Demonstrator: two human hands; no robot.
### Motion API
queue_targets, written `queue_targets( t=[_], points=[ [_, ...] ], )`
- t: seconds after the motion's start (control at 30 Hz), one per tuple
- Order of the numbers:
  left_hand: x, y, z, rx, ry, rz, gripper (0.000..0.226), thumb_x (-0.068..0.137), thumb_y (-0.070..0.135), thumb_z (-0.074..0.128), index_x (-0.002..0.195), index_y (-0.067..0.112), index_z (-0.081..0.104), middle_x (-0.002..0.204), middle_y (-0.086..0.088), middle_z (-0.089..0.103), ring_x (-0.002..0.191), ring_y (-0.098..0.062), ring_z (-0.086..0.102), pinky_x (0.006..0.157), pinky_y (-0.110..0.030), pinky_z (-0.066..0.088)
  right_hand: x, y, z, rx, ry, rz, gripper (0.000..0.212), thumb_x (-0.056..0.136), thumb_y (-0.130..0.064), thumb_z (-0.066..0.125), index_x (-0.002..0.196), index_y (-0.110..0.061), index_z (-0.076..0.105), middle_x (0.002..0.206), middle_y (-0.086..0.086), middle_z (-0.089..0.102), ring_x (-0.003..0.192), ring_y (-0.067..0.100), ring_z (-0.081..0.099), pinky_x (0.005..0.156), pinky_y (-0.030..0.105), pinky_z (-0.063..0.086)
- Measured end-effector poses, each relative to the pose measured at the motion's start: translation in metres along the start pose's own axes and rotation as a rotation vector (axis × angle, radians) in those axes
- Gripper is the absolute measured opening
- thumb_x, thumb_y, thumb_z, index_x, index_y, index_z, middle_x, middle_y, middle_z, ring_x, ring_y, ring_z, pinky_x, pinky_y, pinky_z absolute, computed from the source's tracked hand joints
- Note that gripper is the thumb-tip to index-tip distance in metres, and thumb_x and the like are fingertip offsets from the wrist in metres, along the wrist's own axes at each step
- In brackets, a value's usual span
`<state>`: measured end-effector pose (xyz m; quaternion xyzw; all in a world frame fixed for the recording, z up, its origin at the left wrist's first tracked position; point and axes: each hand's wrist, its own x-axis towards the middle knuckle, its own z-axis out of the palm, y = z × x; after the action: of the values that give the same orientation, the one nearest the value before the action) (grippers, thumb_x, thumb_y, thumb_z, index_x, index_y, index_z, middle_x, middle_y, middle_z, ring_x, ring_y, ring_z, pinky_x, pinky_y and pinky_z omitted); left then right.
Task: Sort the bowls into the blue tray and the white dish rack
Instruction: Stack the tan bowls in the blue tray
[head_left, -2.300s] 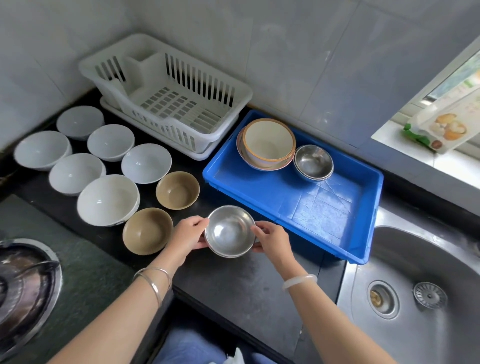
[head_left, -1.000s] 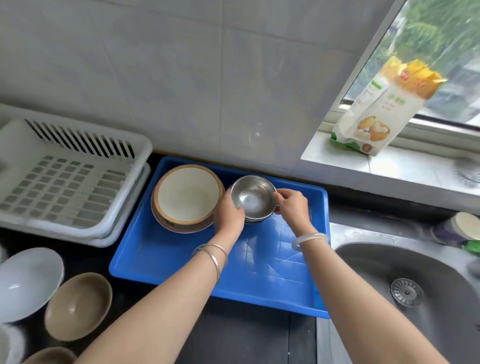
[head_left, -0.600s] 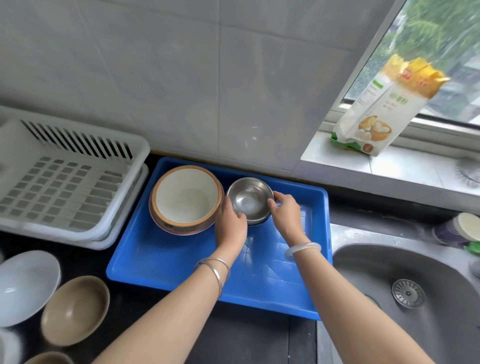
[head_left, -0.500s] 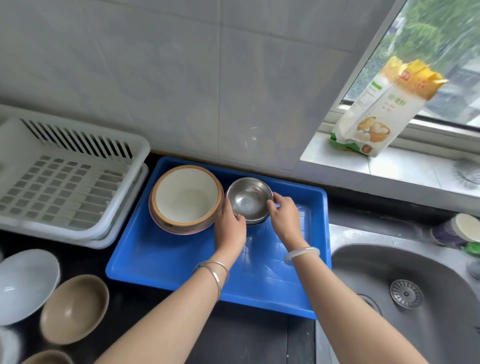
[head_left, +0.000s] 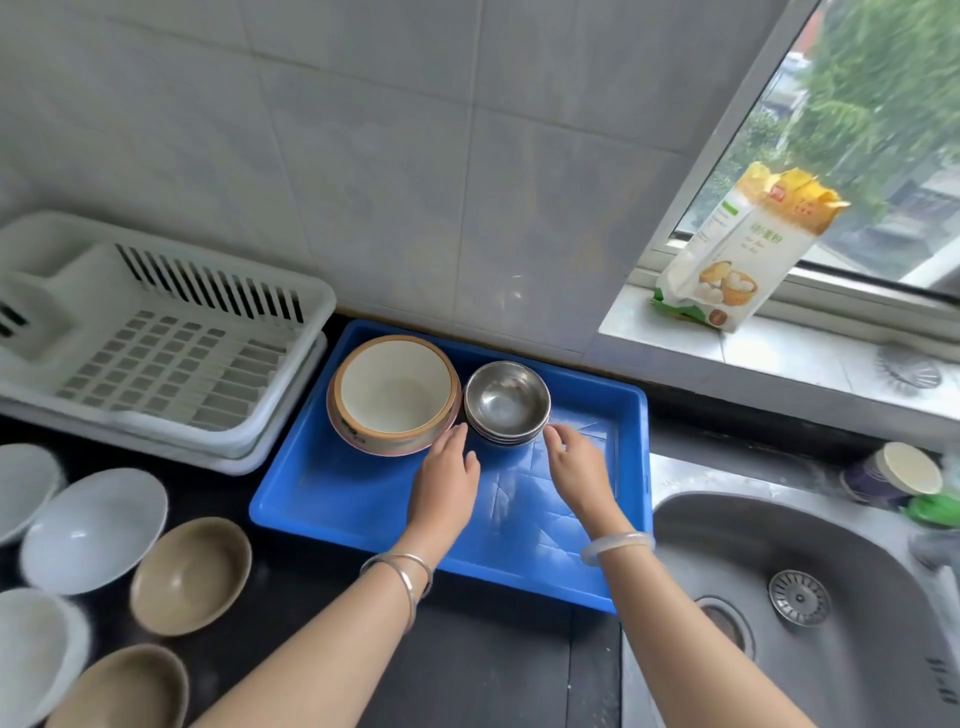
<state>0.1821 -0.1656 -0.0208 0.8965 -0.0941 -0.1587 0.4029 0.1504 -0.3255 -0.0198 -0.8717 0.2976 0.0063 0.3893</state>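
A stack of steel bowls stands at the back of the blue tray, beside a stack of cream bowls with brown rims. My left hand and my right hand hover over the tray just in front of the steel bowls, fingers relaxed, holding nothing. The white dish rack sits to the left with nothing in it. Several white bowls and two tan bowls lie on the dark counter at the lower left.
A steel sink lies to the right of the tray. A flour bag leans on the window sill. A cup and a green item stand by the sink's far edge. Tiled wall behind.
I carried a steel bowl from the counter and set it on the steel stack in the tray. Both hands have let go and drawn back toward me.
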Motion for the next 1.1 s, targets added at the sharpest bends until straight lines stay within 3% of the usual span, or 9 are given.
queue_targets(
  t=[0.07,0.17,0.33,0.63,0.8,0.93,1.0,1.1],
  points=[
    [-0.017,-0.008,-0.011,-0.014,0.052,0.009,0.043,0.097,0.018,0.038,0.139,0.016,0.041,0.148,0.002,0.039,0.133,-0.016,0.039,0.107,-0.030,0.032,-0.018,-0.005,0.004,-0.012,-0.021,-0.006,0.038,0.100,-0.030,0.037,0.101,-0.003,0.063,0.100,0.017,0.068,0.098,0.035,0.058,0.071,0.036,0.039],
    [-0.045,-0.025,-0.029,-0.028,0.140,-0.019,0.039,0.096,0.017,0.039,0.134,0.016,0.048,0.142,0.002,0.047,0.126,-0.019,0.046,0.103,-0.032,0.038,-0.048,-0.018,0.018,0.031,-0.097,-0.029,0.041,0.099,-0.030,0.037,0.100,0.002,0.061,0.098,0.020,0.068,0.094,0.037,0.060,0.084,0.044,0.048],
    [-0.090,-0.068,-0.056,-0.057,0.268,-0.146,0.035,0.095,0.015,0.043,0.129,0.017,0.052,0.134,-0.002,0.053,0.119,-0.020,0.051,0.092,-0.028,0.041,-0.094,-0.042,0.057,0.063,-0.231,-0.092,0.035,0.096,-0.029,0.038,0.094,-0.006,0.065,0.088,0.007,0.070,0.086,0.030,0.063,0.084,0.043,0.050],
    [-0.171,-0.155,-0.102,-0.100,0.596,-0.403,0.035,0.087,0.000,0.053,0.120,0.011,0.058,0.122,-0.009,0.058,0.108,-0.027,0.056,0.095,-0.035,0.043,-0.149,-0.082,0.152,-0.005,-0.539,-0.182,0.033,0.096,-0.032,0.041,0.099,-0.009,0.066,0.090,0.005,0.070,0.084,0.025,0.063,0.079,0.043,0.053],
    [-0.200,-0.189,-0.113,0.024,0.660,-0.517,0.043,0.078,-0.009,0.056,0.117,0.011,0.062,0.130,-0.009,0.053,0.123,-0.027,0.046,0.105,-0.041,0.039,-0.151,-0.103,0.198,-0.069,-0.608,-0.173,0.028,0.097,-0.032,0.043,0.114,-0.019,0.060,0.095,0.002,0.068,0.086,0.020,0.065,0.081,0.038,0.055],
    [-0.219,-0.206,-0.114,0.049,0.694,-0.572,0.053,0.074,-0.012,0.055,0.120,0.015,0.060,0.139,-0.008,0.044,0.127,-0.028,0.043,0.105,-0.039,0.036,-0.147,-0.117,0.222,-0.119,-0.596,-0.158,0.027,0.094,-0.031,0.047,0.115,-0.017,0.058,0.099,0.008,0.067,0.091,0.026,0.065,0.085,0.044,0.054],
    [-0.224,-0.210,-0.113,-0.078,0.711,-0.610,0.060,0.075,-0.013,0.053,0.127,0.018,0.054,0.142,-0.007,0.038,0.126,-0.029,0.043,0.103,-0.040,0.038,-0.146,-0.123,0.230,-0.107,-0.604,-0.111,0.019,0.094,-0.030,0.049,0.108,-0.019,0.056,0.092,0.006,0.067,0.082,0.022,0.065,0.079,0.040,0.057],
    [-0.225,-0.212,-0.114,-0.304,0.753,-0.664,0.075,0.077,-0.014,0.051,0.140,0.024,0.036,0.143,-0.008,0.035,0.127,-0.027,0.043,0.100,-0.035,0.038,-0.145,-0.130,0.238,-0.027,-0.634,0.011,0.012,0.095,-0.025,0.051,0.104,-0.018,0.053,0.080,0.002,0.062,0.065,0.014,0.062,0.056,0.026,0.055]
  ],
)
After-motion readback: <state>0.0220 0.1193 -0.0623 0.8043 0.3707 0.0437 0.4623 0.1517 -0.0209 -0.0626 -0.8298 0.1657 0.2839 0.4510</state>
